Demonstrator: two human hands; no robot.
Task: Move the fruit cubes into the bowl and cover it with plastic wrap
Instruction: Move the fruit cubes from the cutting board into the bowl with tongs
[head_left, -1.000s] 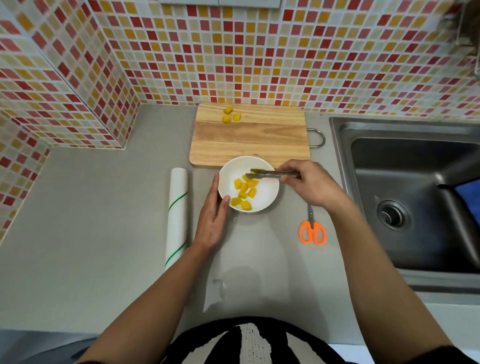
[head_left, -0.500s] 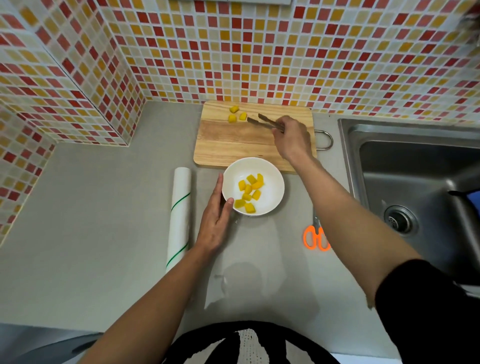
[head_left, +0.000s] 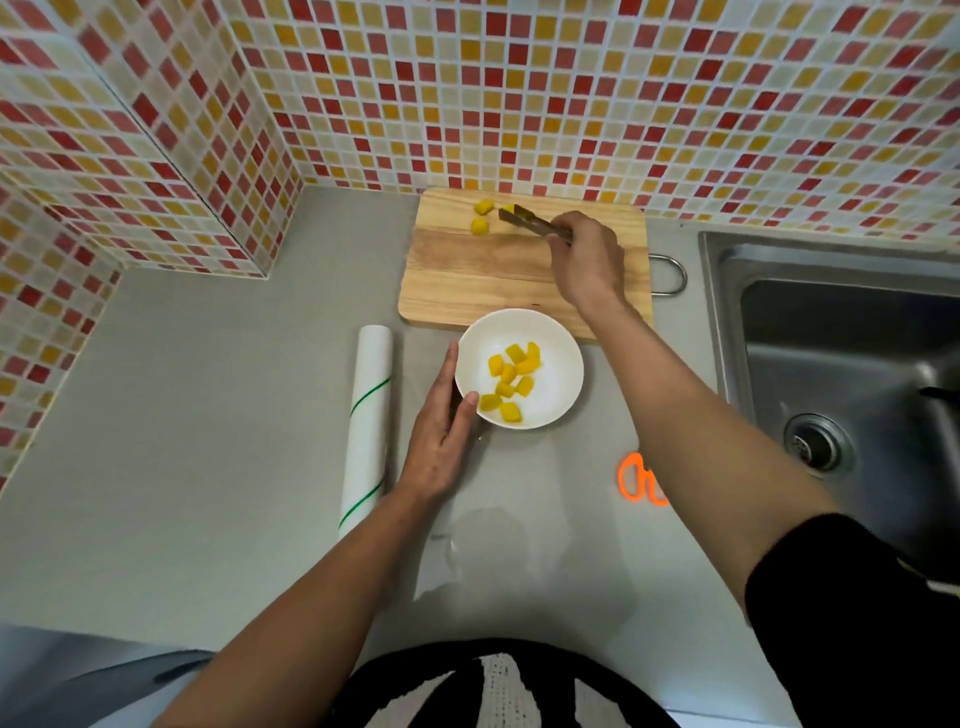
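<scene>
- Compared with half a second ago, the right hand (head_left: 587, 257) has pushed its metal tongs (head_left: 535, 224) a little farther across the wooden cutting board (head_left: 483, 280), so the tips now sit at one yellow fruit cube at the board's far edge.
- That hand is closed around the tongs' handles; whether the tips have actually pinched the cube cannot be told.
- Two more fruit cubes (head_left: 480, 217) lie on the board just left of the tong tips.
- A white bowl (head_left: 558, 364) stands on the grey counter (head_left: 208, 415), touching the board's near edge, with a cluster of yellow cubes inside.
- The left hand (head_left: 441, 447) lies flat and relaxed against the bowl's left side, thumb tip on the rim, grasping nothing.
- A roll of plastic wrap (head_left: 366, 426) with green stripes lies just left of that hand.
- Orange-handled scissors (head_left: 636, 478) lie on the counter, partly hidden by the right forearm.
- A steel sink (head_left: 831, 364) is at the right.
</scene>
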